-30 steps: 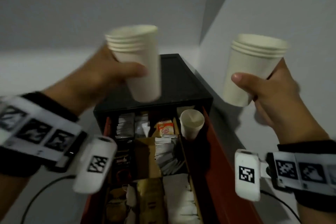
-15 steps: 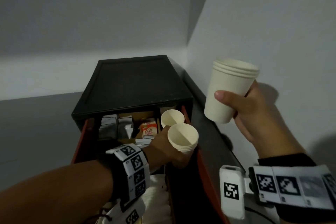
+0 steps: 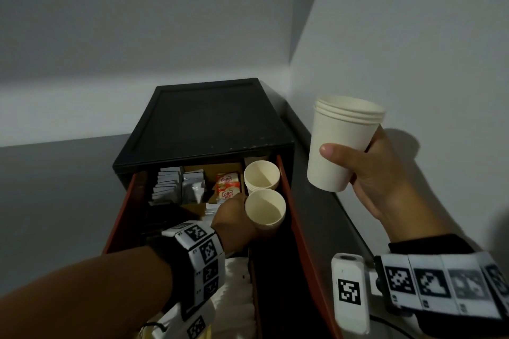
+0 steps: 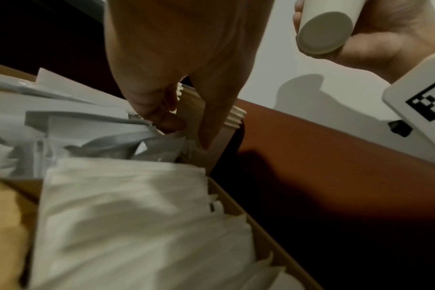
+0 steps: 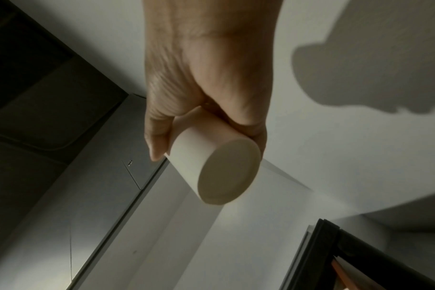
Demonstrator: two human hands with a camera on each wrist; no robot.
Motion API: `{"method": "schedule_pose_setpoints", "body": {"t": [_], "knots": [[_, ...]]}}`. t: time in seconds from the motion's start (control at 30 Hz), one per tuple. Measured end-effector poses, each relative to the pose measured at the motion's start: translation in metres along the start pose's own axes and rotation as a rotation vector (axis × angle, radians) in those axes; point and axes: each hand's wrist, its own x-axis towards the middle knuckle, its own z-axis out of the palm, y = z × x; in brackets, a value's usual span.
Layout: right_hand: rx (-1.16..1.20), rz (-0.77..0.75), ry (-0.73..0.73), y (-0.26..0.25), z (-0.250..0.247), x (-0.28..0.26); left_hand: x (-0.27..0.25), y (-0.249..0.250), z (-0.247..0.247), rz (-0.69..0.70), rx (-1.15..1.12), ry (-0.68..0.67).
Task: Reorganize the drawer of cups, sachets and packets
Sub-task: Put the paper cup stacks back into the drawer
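The open drawer (image 3: 298, 228) has red sides and a narrow right lane. My left hand (image 3: 234, 217) grips a nested stack of cream paper cups (image 3: 265, 209) low in that lane, just in front of another cup stack (image 3: 261, 177) at the back. In the left wrist view my fingers (image 4: 206, 125) curl round the ribbed rims of the cups (image 4: 234, 117). My right hand (image 3: 377, 181) holds a second stack of cups (image 3: 341, 146) upright in the air to the right of the drawer; its flat base (image 5: 226, 172) shows in the right wrist view.
Grey sachets (image 3: 179, 184), Coffee-mate packets (image 3: 227, 186) and white packets (image 4: 137, 225) fill the other drawer compartments. The black cabinet top (image 3: 206, 115) lies behind. A white wall (image 3: 413, 49) stands close on the right, with a dark ledge (image 3: 330, 201) beside the drawer.
My left hand has dropped from head height into the drawer's right lane with its cups, settling in front of the rear stack. My right hand lowered its cups slightly and stays aloft.
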Motion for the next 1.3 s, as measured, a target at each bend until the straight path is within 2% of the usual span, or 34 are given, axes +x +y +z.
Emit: {"method": "schedule_pose_setpoints", "body": {"t": [0.1, 0.27, 0.33, 0.37, 0.4, 0.43, 0.5, 0.53, 0.6, 0.77, 0.8, 0.87, 0.93, 1.07, 1.17, 1.3], "knots": [[-0.003, 0.013, -0.006, 0.002, 0.002, 0.0, -0.001, 0.006, -0.002, 0.017, 0.059, 0.027], [-0.059, 0.045, -0.021, 0.003, 0.008, -0.003, -0.004, 0.017, -0.018, 0.006, 0.173, -0.018], [-0.071, 0.065, -0.04, 0.003, 0.012, -0.005, -0.007, 0.034, -0.035, 0.064, 0.231, 0.043], [-0.073, 0.077, -0.05, 0.004, 0.015, -0.006, -0.011, 0.046, -0.047, 0.103, 0.142, 0.057], [-0.073, 0.088, -0.061, 0.005, 0.018, -0.008, -0.016, 0.06, -0.062, 0.126, -0.032, 0.01], [-0.082, 0.097, -0.076, 0.006, 0.023, -0.009, -0.022, 0.075, -0.078, 0.168, -0.228, -0.095], [-0.129, 0.112, -0.13, 0.006, 0.034, -0.013, -0.04, 0.099, -0.107, 0.279, -0.469, -0.314], [-0.145, 0.123, -0.175, 0.005, 0.038, -0.015, -0.048, 0.106, -0.116, 0.335, -0.525, -0.391], [-0.166, 0.143, -0.302, 0.0, 0.045, -0.018, -0.059, 0.114, -0.123, 0.409, -0.529, -0.42], [-0.396, 0.235, -0.539, -0.017, 0.029, -0.018, -0.069, 0.101, -0.103, 0.412, -0.505, -0.343], [-0.437, 0.27, -0.535, -0.015, 0.022, -0.017, -0.069, 0.094, -0.095, 0.404, -0.504, -0.358], [-0.537, 0.368, -0.439, -0.007, 0.01, -0.014, -0.069, 0.077, -0.076, 0.349, -0.48, -0.392], [-0.65, 0.463, -0.369, 0.004, 0.004, -0.014, -0.064, 0.058, -0.056, 0.309, -0.379, -0.408], [-0.854, 0.592, -0.46, 0.03, 0.003, -0.021, -0.055, 0.03, -0.02, 0.301, -0.167, -0.464], [-0.864, 0.654, -0.51, 0.045, 0.007, -0.028, -0.057, 0.02, -0.003, 0.308, -0.166, -0.474], [-0.791, 0.682, -0.496, 0.054, 0.007, -0.034, -0.055, 0.007, -0.001, 0.292, -0.134, -0.431]]}}
